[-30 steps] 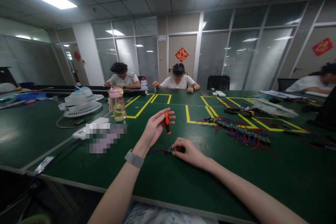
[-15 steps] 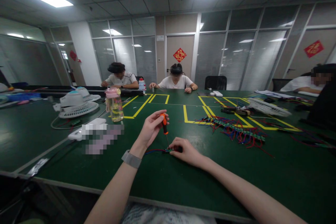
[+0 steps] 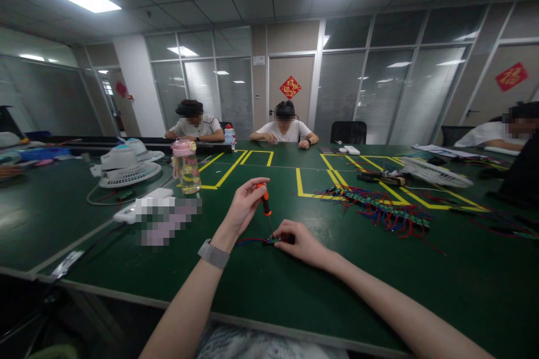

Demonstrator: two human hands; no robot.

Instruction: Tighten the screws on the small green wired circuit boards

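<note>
My left hand (image 3: 245, 208) grips the orange and black handle of a screwdriver (image 3: 265, 200), which stands nearly upright. Its thin shaft reaches down to a small green circuit board (image 3: 272, 241) on the green table (image 3: 261, 286). From the right, my right hand (image 3: 301, 240) pinches the board's edge with its thumb and fingers. Under that hand's curled fingers shows something dark, too hidden to name. Red and blue wires (image 3: 248, 242) run from the board to the left, passing behind my left wrist.
A long row of wired boards (image 3: 379, 206) lies at the right. Left stand a pink-lidded bottle (image 3: 186, 168), a white power strip (image 3: 145, 205) and white fan parts (image 3: 128, 171). A pair of pliers (image 3: 381, 179) lies at back right. Several people sit around the table.
The view has shifted slightly. My hands, the screwdriver and the board keep nearly the same places relative to each other. Across the table, a person's hand has drawn inward.
</note>
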